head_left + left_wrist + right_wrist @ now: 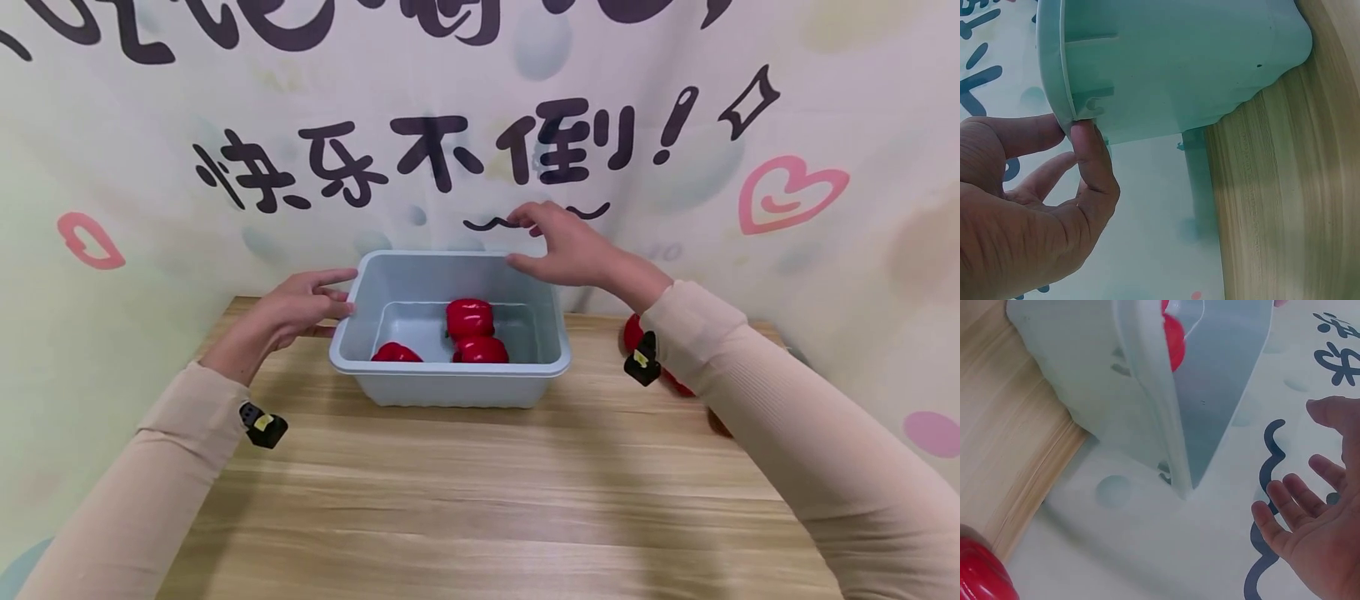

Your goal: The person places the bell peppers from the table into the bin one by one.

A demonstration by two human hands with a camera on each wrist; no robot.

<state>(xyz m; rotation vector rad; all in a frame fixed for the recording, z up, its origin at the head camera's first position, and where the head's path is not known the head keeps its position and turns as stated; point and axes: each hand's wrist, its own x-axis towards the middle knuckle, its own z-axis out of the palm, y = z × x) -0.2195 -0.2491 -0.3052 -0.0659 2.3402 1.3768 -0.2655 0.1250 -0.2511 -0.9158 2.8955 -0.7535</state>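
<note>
A light blue-grey plastic bin [450, 387] stands at the back of the wooden table. Inside lie three glossy red things that look like bell peppers, one at the left [396, 352] and two at the right, including the rear pepper [469, 317]. My left hand [292, 310] is at the bin's left side; in the left wrist view, its thumb and finger pinch the rim [1054, 69]. Above the back right corner, my right hand [566, 246] is raised with spread, relaxed fingers. The right wrist view shows this hand [1319, 519] apart from the bin and holding nothing.
More red peppers [633, 333] lie on the right of the table, partly hidden by my right sleeve [750, 400]. A brownish round thing [717, 423] shows beside that forearm. Behind the table [465, 492] hangs a printed cloth [420, 75] with black lettering.
</note>
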